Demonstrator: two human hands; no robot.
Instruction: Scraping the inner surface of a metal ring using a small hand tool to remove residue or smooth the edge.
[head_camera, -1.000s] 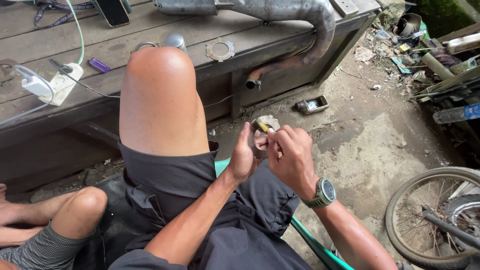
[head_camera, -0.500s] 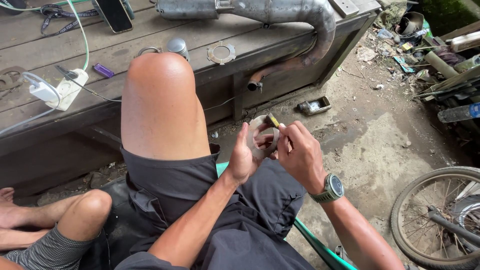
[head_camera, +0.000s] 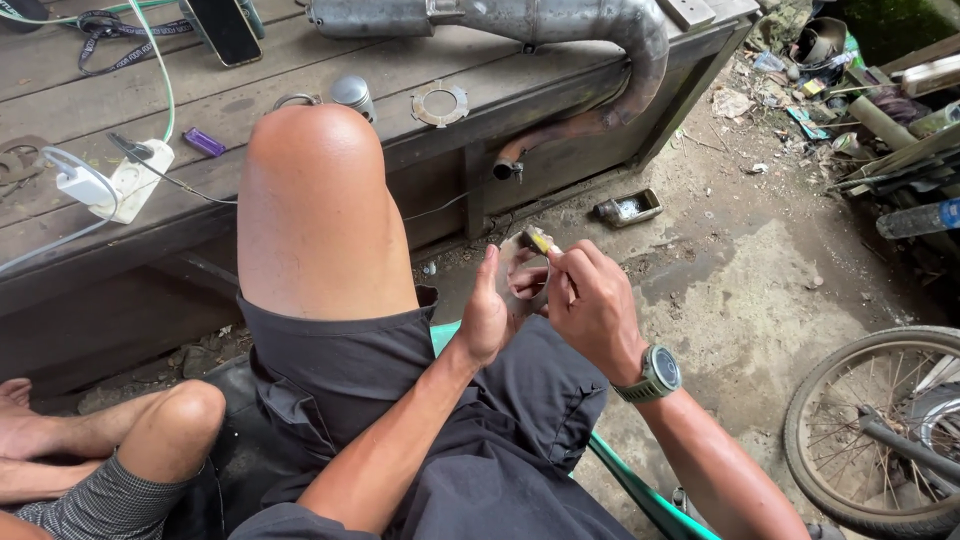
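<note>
At the far left of the frame another person's bent knee (head_camera: 185, 415) sits low, and above it a white power strip (head_camera: 130, 180) lies on the wooden bench (head_camera: 90, 100). My own raised knee (head_camera: 310, 170) fills the middle-left. Just right of it, at frame centre, my left hand (head_camera: 490, 315) is closed around a small round greyish part (head_camera: 512, 262), fingers curled behind it, thumb upright; most of the part is hidden, so I cannot name it closer. It looks light and rigid, best gripped by its rim. Touching its top edge is a small yellow-tipped tool (head_camera: 540, 241), pinched between thumb and fingertips of my right hand (head_camera: 590, 305), which wears a wristwatch (head_camera: 655, 372). The tool seems thin, stiff and easy to lose, so I hold it near the tip. Its long axis runs from lower right toward upper left. A bicycle wheel (head_camera: 880, 430) shows at lower right.
</note>
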